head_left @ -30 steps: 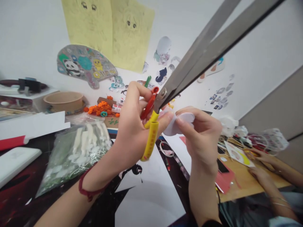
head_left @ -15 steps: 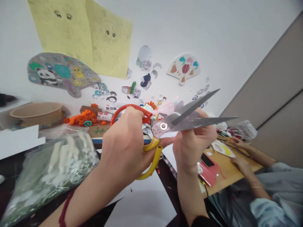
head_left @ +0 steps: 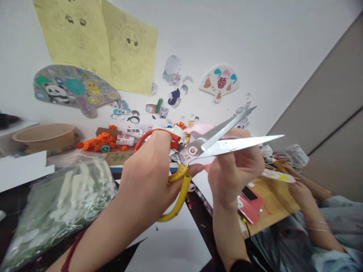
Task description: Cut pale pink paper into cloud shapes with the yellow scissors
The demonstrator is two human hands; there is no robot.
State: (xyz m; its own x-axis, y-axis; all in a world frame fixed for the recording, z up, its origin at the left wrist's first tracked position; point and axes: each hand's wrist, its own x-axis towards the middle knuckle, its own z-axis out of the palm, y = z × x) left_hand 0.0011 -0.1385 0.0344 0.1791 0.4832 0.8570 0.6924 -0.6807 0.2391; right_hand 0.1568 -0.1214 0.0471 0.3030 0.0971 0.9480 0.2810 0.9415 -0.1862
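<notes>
My left hand (head_left: 147, 170) grips a pair of scissors (head_left: 188, 158) with one red and one yellow handle. The blades are spread and point to the right. Behind them is my right hand (head_left: 236, 173), its fingers curled inward. Whatever those fingers pinch is hidden by the blades and the hand itself. Below both hands a sheet of white paper (head_left: 172, 241) lies on the dark table.
A plastic bag (head_left: 65, 204) of white and green pieces lies at left, near a round tan container (head_left: 44, 133) and orange fuzzy flowers (head_left: 99, 141). At right, another person's hands (head_left: 300, 192) hold a paper piece (head_left: 276, 175) over a wooden table (head_left: 275, 211). Drawings hang on the wall.
The scissors have shifted slightly left and their blades have tilted, now catching light. My right hand has turned a little. The other person's hands have lifted the paper piece.
</notes>
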